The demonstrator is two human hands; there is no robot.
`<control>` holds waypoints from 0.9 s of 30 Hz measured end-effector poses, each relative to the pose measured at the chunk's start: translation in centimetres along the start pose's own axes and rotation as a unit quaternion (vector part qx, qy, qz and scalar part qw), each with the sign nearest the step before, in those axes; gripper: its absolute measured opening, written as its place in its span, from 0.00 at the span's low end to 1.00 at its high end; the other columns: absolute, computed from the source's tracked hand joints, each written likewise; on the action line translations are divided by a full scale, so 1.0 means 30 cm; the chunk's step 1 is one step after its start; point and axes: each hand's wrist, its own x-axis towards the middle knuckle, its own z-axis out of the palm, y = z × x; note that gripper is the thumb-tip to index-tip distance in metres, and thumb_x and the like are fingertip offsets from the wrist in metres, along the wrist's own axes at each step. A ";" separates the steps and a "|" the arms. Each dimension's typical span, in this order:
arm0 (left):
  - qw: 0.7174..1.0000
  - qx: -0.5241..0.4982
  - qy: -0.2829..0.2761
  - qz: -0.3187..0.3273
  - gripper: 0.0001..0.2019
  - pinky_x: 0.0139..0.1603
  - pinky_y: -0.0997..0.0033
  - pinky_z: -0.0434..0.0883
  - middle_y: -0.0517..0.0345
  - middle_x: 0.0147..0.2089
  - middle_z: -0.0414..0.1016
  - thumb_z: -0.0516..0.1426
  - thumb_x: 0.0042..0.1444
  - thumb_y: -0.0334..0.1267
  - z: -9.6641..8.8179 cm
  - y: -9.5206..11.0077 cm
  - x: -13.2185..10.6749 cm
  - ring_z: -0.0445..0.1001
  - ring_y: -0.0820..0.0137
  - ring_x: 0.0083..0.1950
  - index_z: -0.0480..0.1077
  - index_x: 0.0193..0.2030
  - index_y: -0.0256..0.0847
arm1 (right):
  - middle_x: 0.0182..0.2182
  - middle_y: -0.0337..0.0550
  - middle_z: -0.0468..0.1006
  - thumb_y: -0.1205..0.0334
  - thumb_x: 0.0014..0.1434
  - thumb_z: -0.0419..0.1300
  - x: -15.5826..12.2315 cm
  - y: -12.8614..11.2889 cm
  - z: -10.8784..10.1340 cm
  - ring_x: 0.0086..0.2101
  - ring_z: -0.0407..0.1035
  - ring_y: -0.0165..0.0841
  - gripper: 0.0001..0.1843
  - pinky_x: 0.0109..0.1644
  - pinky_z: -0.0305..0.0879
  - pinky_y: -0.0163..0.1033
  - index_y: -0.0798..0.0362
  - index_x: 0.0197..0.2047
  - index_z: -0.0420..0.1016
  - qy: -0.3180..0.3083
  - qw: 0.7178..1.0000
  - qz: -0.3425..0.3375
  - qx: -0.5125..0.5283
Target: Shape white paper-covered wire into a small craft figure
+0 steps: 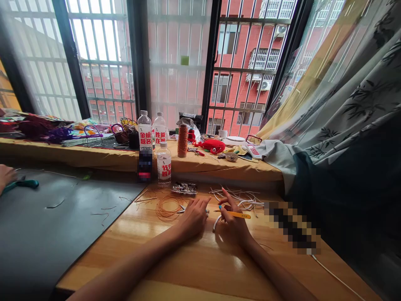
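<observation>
My left hand (196, 216) is above the wooden table, its fingers bent and drawn together. Something small and pale (207, 212) shows at its fingertips, too small to name. Beside that hand lie the metal tips of a tool (181, 209), partly hidden. Across from it, my right hand (234, 225) grips slim yellow tweezers (239, 215), their pointed end toward the left hand; its index finger is raised. A small blue bit (220, 207) shows at its fingers. A white cord piece (214, 224) curves down beside the right hand.
A coil of orange cord (167, 209), a tray of small parts (184, 188) and white cords (250, 198) lie beyond the hands. Bottles (164, 167) and a thread spool (182, 141) stand behind. Another person's hand (5, 177) is at far left, near green-handled scissors (26, 183).
</observation>
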 end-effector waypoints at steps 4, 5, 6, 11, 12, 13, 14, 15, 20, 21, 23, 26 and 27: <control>1.000 -0.007 -0.002 0.000 0.25 0.47 0.64 0.57 0.51 0.48 0.64 0.46 0.49 0.27 -0.002 -0.001 0.000 0.60 0.64 0.46 0.50 0.56 0.37 | 0.33 0.41 0.70 0.70 0.47 0.48 -0.005 -0.015 -0.002 0.19 0.58 0.23 0.28 0.23 0.59 0.30 0.51 0.53 0.58 -0.010 1.000 -0.023 -0.017; 1.000 -0.006 -0.002 0.000 0.25 0.47 0.64 0.57 0.51 0.48 0.64 0.46 0.49 0.27 -0.002 -0.001 -0.001 0.61 0.64 0.46 0.50 0.56 0.37 | 0.34 0.42 0.70 0.70 0.47 0.48 -0.005 -0.018 -0.003 0.19 0.57 0.23 0.28 0.23 0.60 0.30 0.51 0.53 0.58 -0.011 0.999 -0.026 -0.019; 1.000 -0.005 -0.002 0.000 0.24 0.47 0.64 0.57 0.51 0.47 0.64 0.46 0.49 0.26 -0.003 -0.001 -0.001 0.61 0.64 0.46 0.50 0.56 0.37 | 0.35 0.42 0.70 0.71 0.46 0.47 -0.005 -0.021 -0.003 0.19 0.57 0.23 0.28 0.23 0.60 0.30 0.51 0.53 0.58 -0.011 0.999 -0.027 -0.019; 1.000 -0.004 -0.001 0.001 0.24 0.47 0.64 0.57 0.51 0.47 0.64 0.46 0.49 0.26 -0.001 -0.001 -0.001 0.60 0.65 0.46 0.51 0.55 0.36 | 0.39 0.44 0.69 0.69 0.48 0.47 0.000 -0.020 -0.001 0.19 0.57 0.22 0.26 0.23 0.61 0.29 0.51 0.52 0.60 -0.012 1.000 -0.018 -0.008; 1.000 -0.005 -0.002 0.001 0.24 0.47 0.64 0.57 0.51 0.48 0.64 0.46 0.49 0.26 0.000 -0.001 -0.001 0.60 0.65 0.46 0.51 0.55 0.36 | 0.39 0.44 0.69 0.69 0.48 0.48 0.001 -0.018 0.000 0.19 0.58 0.22 0.26 0.23 0.61 0.29 0.51 0.53 0.60 -0.010 1.000 -0.016 -0.004; 1.000 -0.006 -0.002 0.001 0.24 0.47 0.64 0.57 0.51 0.48 0.64 0.46 0.49 0.26 0.000 -0.002 -0.001 0.60 0.65 0.47 0.50 0.55 0.36 | 0.39 0.44 0.69 0.69 0.48 0.48 0.002 -0.015 0.001 0.19 0.58 0.22 0.26 0.23 0.61 0.29 0.51 0.53 0.59 -0.008 1.000 -0.013 0.000; 1.000 -0.006 -0.003 0.000 0.24 0.48 0.64 0.57 0.51 0.48 0.64 0.46 0.49 0.26 -0.001 -0.002 -0.001 0.60 0.65 0.47 0.50 0.55 0.37 | 0.39 0.44 0.69 0.68 0.48 0.48 0.002 -0.012 0.002 0.19 0.58 0.22 0.26 0.23 0.61 0.29 0.50 0.53 0.59 -0.004 1.000 -0.009 0.005; 1.000 -0.005 -0.004 -0.001 0.24 0.48 0.64 0.57 0.51 0.48 0.64 0.46 0.49 0.26 -0.001 -0.001 -0.001 0.60 0.65 0.47 0.50 0.55 0.37 | 0.39 0.43 0.69 0.69 0.48 0.48 0.002 -0.010 0.003 0.19 0.58 0.22 0.27 0.23 0.61 0.29 0.50 0.53 0.58 0.001 1.000 -0.004 0.011; 0.999 0.019 0.009 -0.024 0.23 0.46 0.65 0.57 0.51 0.46 0.65 0.47 0.50 0.27 -0.007 -0.003 0.000 0.61 0.65 0.45 0.52 0.54 0.37 | 0.39 0.43 0.69 0.69 0.48 0.48 0.001 0.001 0.004 0.20 0.59 0.22 0.27 0.23 0.61 0.29 0.49 0.53 0.59 0.002 1.000 0.006 0.010; 0.999 0.029 0.014 -0.033 0.21 0.45 0.65 0.57 0.52 0.44 0.66 0.47 0.50 0.28 -0.007 -0.004 0.000 0.61 0.65 0.44 0.55 0.53 0.37 | 0.38 0.43 0.69 0.69 0.48 0.48 0.001 0.002 0.002 0.20 0.59 0.23 0.26 0.24 0.61 0.29 0.50 0.52 0.60 0.003 1.000 0.000 0.002; 0.998 0.048 0.018 -0.048 0.14 0.44 0.65 0.57 0.53 0.41 0.67 0.48 0.51 0.31 -0.003 -0.008 0.000 0.61 0.65 0.42 0.62 0.46 0.38 | 0.37 0.43 0.70 0.69 0.48 0.48 0.000 0.003 0.000 0.21 0.60 0.24 0.24 0.25 0.61 0.30 0.50 0.50 0.62 0.004 1.000 -0.016 -0.016; 0.997 0.066 0.011 -0.045 0.08 0.42 0.64 0.57 0.53 0.36 0.66 0.49 0.52 0.35 0.008 -0.016 -0.001 0.61 0.65 0.41 0.66 0.35 0.38 | 0.36 0.43 0.70 0.68 0.48 0.48 -0.001 0.003 -0.004 0.22 0.61 0.25 0.21 0.25 0.61 0.31 0.51 0.47 0.65 -0.001 0.999 -0.030 -0.028; 0.997 0.066 0.006 -0.038 0.08 0.42 0.65 0.57 0.53 0.36 0.66 0.49 0.53 0.36 0.012 -0.020 0.000 0.61 0.66 0.40 0.67 0.33 0.38 | 0.36 0.44 0.70 0.68 0.49 0.49 -0.001 0.003 -0.004 0.22 0.61 0.25 0.21 0.25 0.61 0.31 0.51 0.47 0.65 -0.002 0.999 -0.029 -0.025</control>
